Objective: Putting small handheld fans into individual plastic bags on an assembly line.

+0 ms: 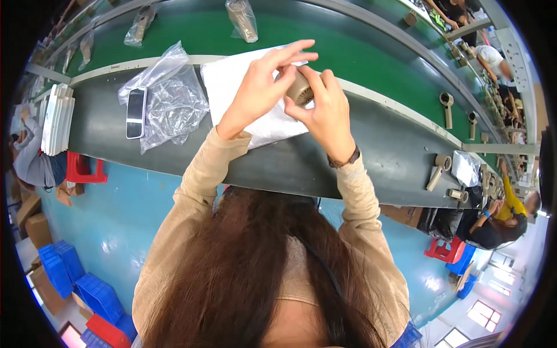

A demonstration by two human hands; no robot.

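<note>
A tan hair dryer (300, 90) is between my hands above a white sheet (229, 81) on the dark workbench, its round slotted end showing. My left hand (264, 87) holds its left side between thumb and a bent finger, with other fingers stretched out past it. On the opposite side my right hand (325, 107) grips the rim with thumb and fingertips. The rest of the dryer is hidden behind my hands. Left of the sheet lies a crumpled clear plastic bag (174, 104), with a phone (136, 113) on its edge.
Beyond the bench runs a green conveyor (348, 58) carrying bagged dryers (242, 20) and bare ones (446, 110). More dryer parts (439, 171) lie at the bench's right. A stack of white boxes (58, 119) stands at the left end. Co-workers sit at both sides.
</note>
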